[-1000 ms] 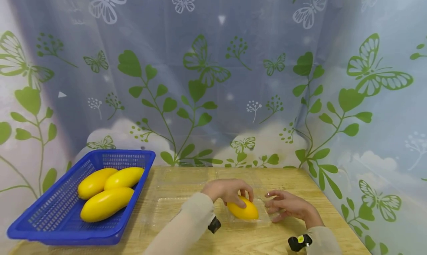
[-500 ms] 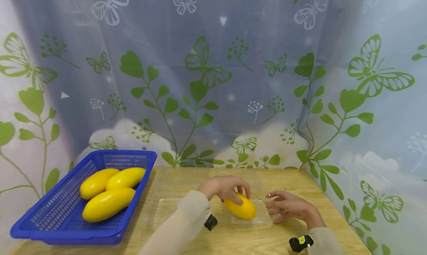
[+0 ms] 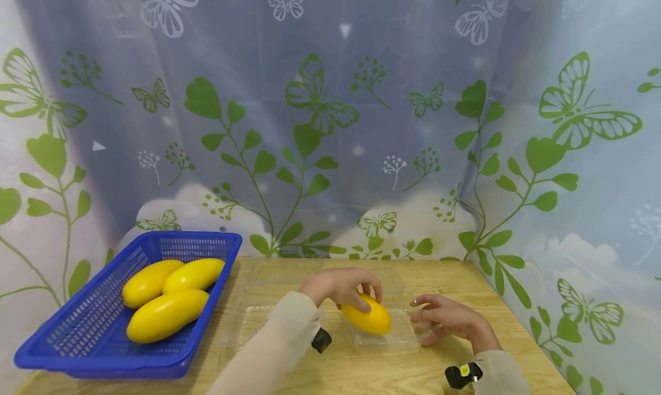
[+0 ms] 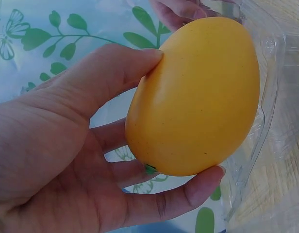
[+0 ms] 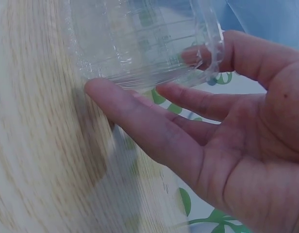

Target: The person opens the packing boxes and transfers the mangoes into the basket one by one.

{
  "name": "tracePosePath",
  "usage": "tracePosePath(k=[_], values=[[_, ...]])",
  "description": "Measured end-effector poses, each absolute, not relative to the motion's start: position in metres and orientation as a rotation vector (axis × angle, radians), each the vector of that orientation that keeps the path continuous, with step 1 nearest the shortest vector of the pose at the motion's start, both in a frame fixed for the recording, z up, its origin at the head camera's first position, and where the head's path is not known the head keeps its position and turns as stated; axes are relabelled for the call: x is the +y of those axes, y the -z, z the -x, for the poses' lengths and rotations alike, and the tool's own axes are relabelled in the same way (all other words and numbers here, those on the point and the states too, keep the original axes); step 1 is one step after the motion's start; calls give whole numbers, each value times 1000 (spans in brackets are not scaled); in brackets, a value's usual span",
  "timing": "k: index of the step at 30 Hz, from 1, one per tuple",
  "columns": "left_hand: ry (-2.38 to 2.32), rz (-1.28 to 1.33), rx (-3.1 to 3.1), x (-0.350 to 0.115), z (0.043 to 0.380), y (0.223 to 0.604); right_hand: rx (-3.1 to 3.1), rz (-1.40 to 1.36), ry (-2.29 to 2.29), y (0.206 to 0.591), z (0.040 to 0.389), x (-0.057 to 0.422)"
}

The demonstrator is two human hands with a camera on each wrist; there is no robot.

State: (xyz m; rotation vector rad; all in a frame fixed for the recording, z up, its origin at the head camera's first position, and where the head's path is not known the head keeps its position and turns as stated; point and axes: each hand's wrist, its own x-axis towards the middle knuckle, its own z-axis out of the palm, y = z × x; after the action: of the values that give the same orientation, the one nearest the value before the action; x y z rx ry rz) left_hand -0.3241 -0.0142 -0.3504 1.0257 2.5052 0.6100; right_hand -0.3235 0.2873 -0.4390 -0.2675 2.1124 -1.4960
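Observation:
My left hand (image 3: 343, 286) grips a yellow-orange mango (image 3: 368, 316), thumb on one side and fingers round the other. Close up in the left wrist view, the mango (image 4: 198, 97) shows a small green stem spot at one end. It is over the left part of a clear plastic box (image 3: 397, 332) on the table; whether it touches the box I cannot tell. At the box's right side my right hand (image 3: 449, 320) has its fingers spread. In the right wrist view, fingertips (image 5: 98, 87) lie against the clear box (image 5: 140, 43), and the thumb shows through the plastic.
A blue mesh basket (image 3: 57, 360) at the left holds three yellow mangoes (image 3: 167, 316). Another clear plastic box (image 3: 263, 320) lies left of the mango in hand, with more clear plastic (image 3: 284, 271) behind. The wooden table (image 3: 475, 280) ends against a patterned curtain (image 3: 413, 131).
My left hand has drawn the mango a little left and away from me, baring more of the box's right part. The right hand stays at the box's side.

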Motion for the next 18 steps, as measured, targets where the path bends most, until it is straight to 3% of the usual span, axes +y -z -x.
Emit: tracePosePath(k=[18], values=[[-656, -1008, 2518, -38, 325, 346, 2097, 271, 1508, 440, 325, 288]])
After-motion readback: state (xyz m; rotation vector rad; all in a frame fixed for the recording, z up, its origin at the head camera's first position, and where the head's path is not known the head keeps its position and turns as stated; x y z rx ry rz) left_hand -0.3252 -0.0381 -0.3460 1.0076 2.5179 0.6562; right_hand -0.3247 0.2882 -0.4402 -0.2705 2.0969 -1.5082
